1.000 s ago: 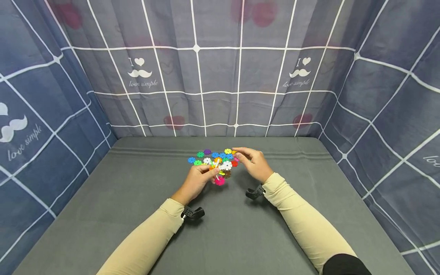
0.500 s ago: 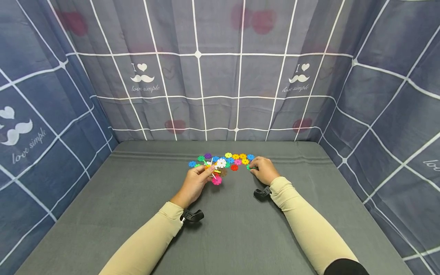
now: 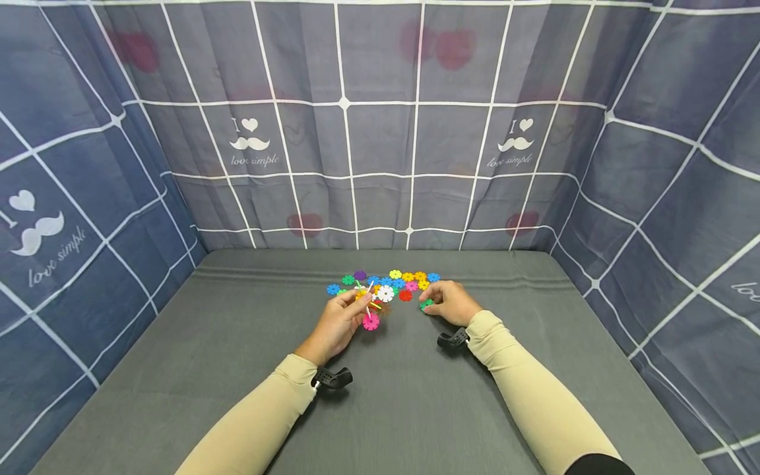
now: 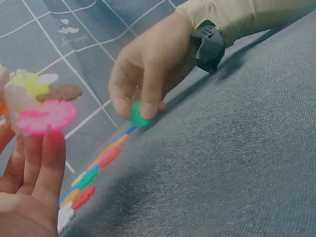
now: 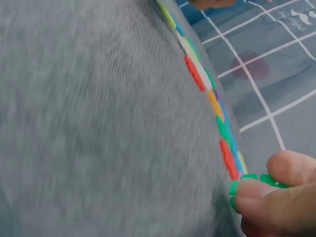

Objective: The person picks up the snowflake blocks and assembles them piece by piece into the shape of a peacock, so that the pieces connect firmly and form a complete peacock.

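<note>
My left hand (image 3: 338,324) holds a small cluster of joined plastic flower-shaped discs. A pink disc (image 4: 47,118) sits low in the cluster, with a brown disc (image 4: 61,92) and a yellow disc (image 4: 30,84) above it. Part of the cluster is hidden behind my fingers or cut off by the frame. To the right, my right hand (image 3: 456,303) pinches a green flower disc (image 4: 138,116) between thumb and fingers. In the right wrist view, the green disc's notched edge (image 5: 234,187) shows beside the thumb.
Several loose flower discs lie in a band on the grey cloth (image 3: 380,409) beyond my hands, among them a red disc (image 3: 406,295), a purple disc (image 3: 359,276) and a blue disc (image 3: 434,278). A checked curtain (image 3: 380,138) hangs behind and at both sides.
My right hand has moved right from the far discs to the green disc, then drawn it slightly nearer me. My left hand keeps the cluster, now a bit lower and tilted differently.
</note>
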The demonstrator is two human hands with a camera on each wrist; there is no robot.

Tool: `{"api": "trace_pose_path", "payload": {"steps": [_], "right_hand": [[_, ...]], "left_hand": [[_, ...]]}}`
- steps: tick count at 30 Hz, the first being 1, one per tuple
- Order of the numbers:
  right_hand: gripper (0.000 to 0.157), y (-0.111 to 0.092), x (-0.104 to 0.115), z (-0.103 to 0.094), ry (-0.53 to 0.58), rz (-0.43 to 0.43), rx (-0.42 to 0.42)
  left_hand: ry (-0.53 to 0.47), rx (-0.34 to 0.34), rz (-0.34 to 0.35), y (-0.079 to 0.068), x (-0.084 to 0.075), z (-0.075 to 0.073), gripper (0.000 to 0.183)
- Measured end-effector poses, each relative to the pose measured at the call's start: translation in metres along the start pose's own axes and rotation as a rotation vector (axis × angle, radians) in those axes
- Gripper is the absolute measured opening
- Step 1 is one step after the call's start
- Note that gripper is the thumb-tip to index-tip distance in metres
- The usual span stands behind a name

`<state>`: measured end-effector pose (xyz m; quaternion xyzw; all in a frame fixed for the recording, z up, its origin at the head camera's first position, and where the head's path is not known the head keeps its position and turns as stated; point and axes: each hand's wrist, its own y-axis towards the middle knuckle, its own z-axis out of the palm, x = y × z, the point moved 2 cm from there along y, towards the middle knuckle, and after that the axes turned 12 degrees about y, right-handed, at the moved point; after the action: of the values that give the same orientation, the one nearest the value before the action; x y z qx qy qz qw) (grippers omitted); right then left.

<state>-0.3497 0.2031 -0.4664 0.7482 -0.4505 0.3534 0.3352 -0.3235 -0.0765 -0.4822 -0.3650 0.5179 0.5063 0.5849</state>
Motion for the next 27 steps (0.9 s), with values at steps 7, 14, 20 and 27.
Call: {"api": "trace_pose_path", "payload": {"steps": [7,14,20,27], "right_hand": [[0.028,0.001,0.021,0.005,0.289,-0.085,0.016],[0.021,0.001,0.043,0.010,0.455,-0.149,-0.077],[0.017,-0.003,0.062,0.016,0.501,-0.194,-0.142],[0.016,-0.007,0.071,0.021,0.515,-0.208,-0.099]], "left_hand": [[0.018,0.062,0.001,-0.001,0.002,0.001,0.023],[0.037,0.109,0.025,-0.002,0.003,0.003,0.011],[0.161,0.179,0.049,-0.004,0.004,0.004,0.024],[0.354,0.202,0.126,-0.006,0.002,0.005,0.029]]}}
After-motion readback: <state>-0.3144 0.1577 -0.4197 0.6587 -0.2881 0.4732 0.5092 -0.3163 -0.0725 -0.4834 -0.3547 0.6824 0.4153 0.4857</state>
